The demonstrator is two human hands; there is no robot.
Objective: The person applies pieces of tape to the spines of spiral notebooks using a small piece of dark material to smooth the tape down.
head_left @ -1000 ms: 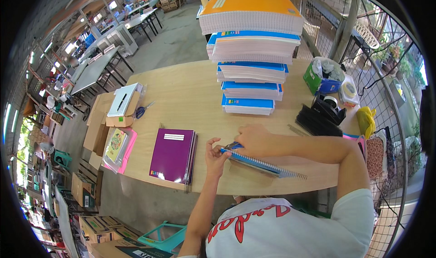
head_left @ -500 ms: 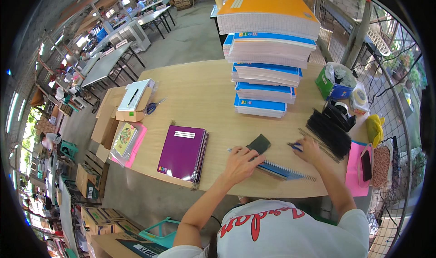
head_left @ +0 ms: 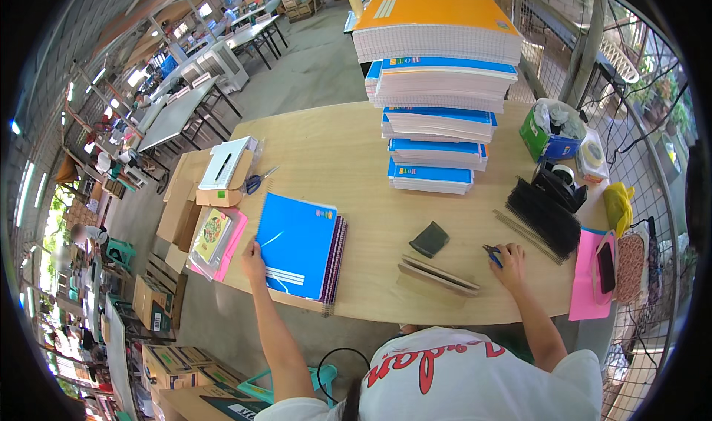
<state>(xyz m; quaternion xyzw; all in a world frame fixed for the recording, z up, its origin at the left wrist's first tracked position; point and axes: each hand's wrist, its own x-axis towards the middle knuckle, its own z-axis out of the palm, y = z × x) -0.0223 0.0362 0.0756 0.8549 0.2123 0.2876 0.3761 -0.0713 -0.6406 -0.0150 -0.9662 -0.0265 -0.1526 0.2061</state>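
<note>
A blue spiral notebook (head_left: 299,236) lies on top of a stack of purple-edged spiral notebooks on the left of the table. My left hand (head_left: 254,259) grips its left edge, fingers closed. On the right, my right hand (head_left: 510,265) rests on the tabletop, closed around small blue-handled pliers (head_left: 491,253). Between my hands stands a narrow slotted wooden holder (head_left: 439,274) with nothing in it, and a dark green pad (head_left: 429,239) lies just beyond it. Black spiral wire coils (head_left: 541,217) are piled to the right of my right hand.
Tall stacks of unbound blue and orange books (head_left: 437,24) stand at the far side. A tape dispenser (head_left: 560,186), a green-blue box (head_left: 550,132) and a pink sheet with a phone (head_left: 607,273) line the right. Scissors (head_left: 259,180) and an opened carton (head_left: 222,169) sit left.
My left hand has moved left from the holder with the blue notebook, which now covers the purple one. My right hand stays beside the coils with the pliers.
</note>
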